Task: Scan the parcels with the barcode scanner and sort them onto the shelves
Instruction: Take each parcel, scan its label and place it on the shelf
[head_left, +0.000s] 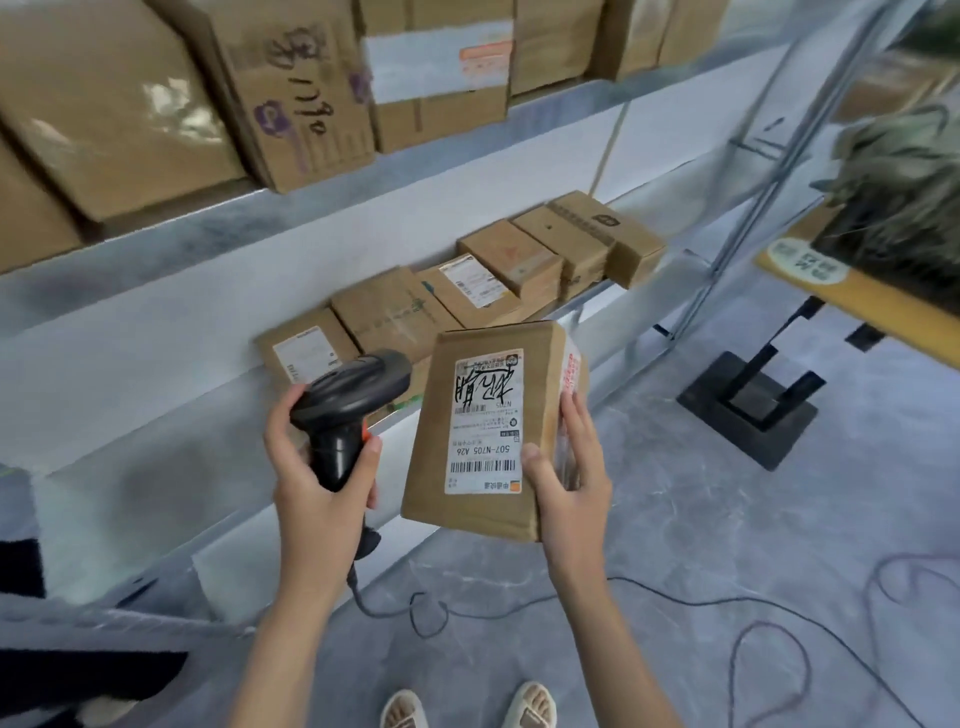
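Observation:
My left hand (317, 483) grips the handle of a black barcode scanner (350, 395), whose head points right toward the parcel. My right hand (569, 480) holds a brown cardboard parcel (483, 426) by its lower right corner, thumb on the front face. The parcel's white shipping label (485, 421) with barcodes faces me. Both are held in front of the lower shelf (218, 384).
Several brown boxes (467, 291) lie in a row on the lower shelf behind the parcel. Larger boxes (291, 88) fill the upper shelf. The scanner's cable (649, 597) trails over the grey floor. A yellow table (857, 301) on a black stand is at the right. My sandalled feet (467, 706) are below.

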